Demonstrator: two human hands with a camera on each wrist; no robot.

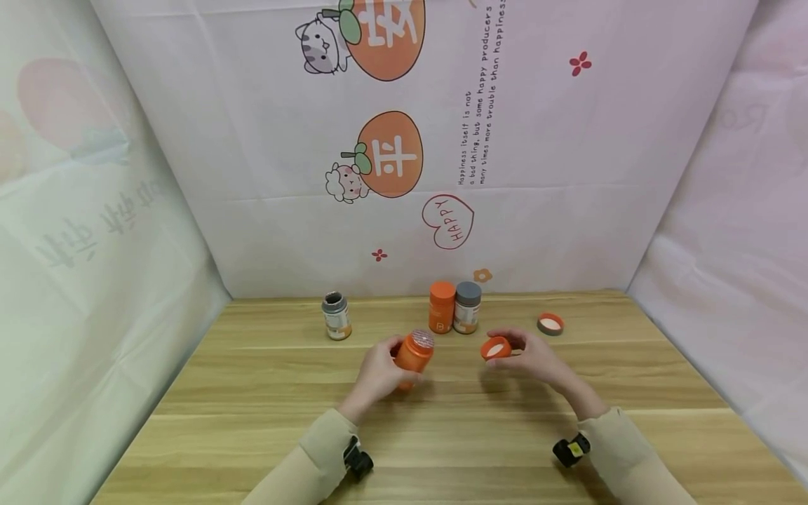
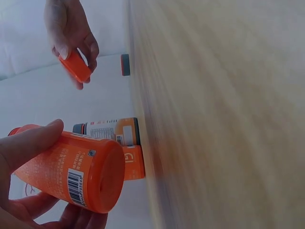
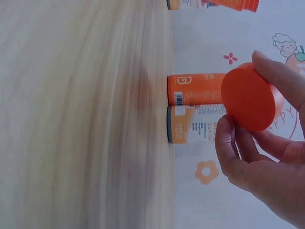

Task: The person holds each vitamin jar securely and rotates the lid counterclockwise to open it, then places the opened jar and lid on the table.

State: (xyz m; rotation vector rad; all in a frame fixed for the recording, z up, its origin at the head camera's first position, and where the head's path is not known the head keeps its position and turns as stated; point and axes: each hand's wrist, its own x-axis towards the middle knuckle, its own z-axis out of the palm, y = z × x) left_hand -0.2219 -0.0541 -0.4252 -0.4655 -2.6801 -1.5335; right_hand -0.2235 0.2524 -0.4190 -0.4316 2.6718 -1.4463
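Observation:
My left hand (image 1: 381,373) grips an orange bottle (image 1: 413,354) by its sides, tilted above the table. A silvery seal covers the bottle's mouth, and its base and barcode face the left wrist view. To the right, my right hand (image 1: 530,355) pinches an orange screw cap (image 1: 496,348) between thumb and fingers, its white liner facing up toward the head view. In the right wrist view the smooth orange top of this cap (image 3: 249,97) shows. Bottle and cap are held apart from each other.
At the back stand a capped orange bottle (image 1: 442,307) and a grey-capped white bottle (image 1: 468,308), side by side. An uncapped grey-necked bottle (image 1: 337,316) stands at the left. A loose grey cap (image 1: 550,324) lies at the right, liner up. Cloth wall (image 1: 284,231) closes off the table's back edge.

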